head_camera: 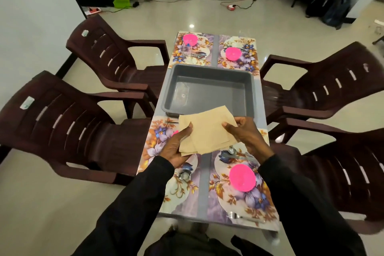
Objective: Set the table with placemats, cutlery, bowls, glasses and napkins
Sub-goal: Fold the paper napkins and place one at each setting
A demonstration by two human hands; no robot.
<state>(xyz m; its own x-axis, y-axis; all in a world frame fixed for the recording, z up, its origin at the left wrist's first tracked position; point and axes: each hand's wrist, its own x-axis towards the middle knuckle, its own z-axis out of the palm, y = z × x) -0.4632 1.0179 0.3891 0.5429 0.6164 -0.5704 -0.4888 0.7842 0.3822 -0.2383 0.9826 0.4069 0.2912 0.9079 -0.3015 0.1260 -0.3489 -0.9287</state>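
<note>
With mats, bowls and cutlery laid, both hands' fingers grip the tan napkins (205,131) above the worktop's near end; next, peel 1 off and lay it.

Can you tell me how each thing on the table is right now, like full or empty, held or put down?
Napkins: held in both hands, above the table.
Left hand: gripping the napkins.
Right hand: gripping the napkins.
Grey tub: nearly empty, one clear glass lying inside.
Near right pink bowl: set on its placemat.
Fork: lying flat at the near edge.
</note>
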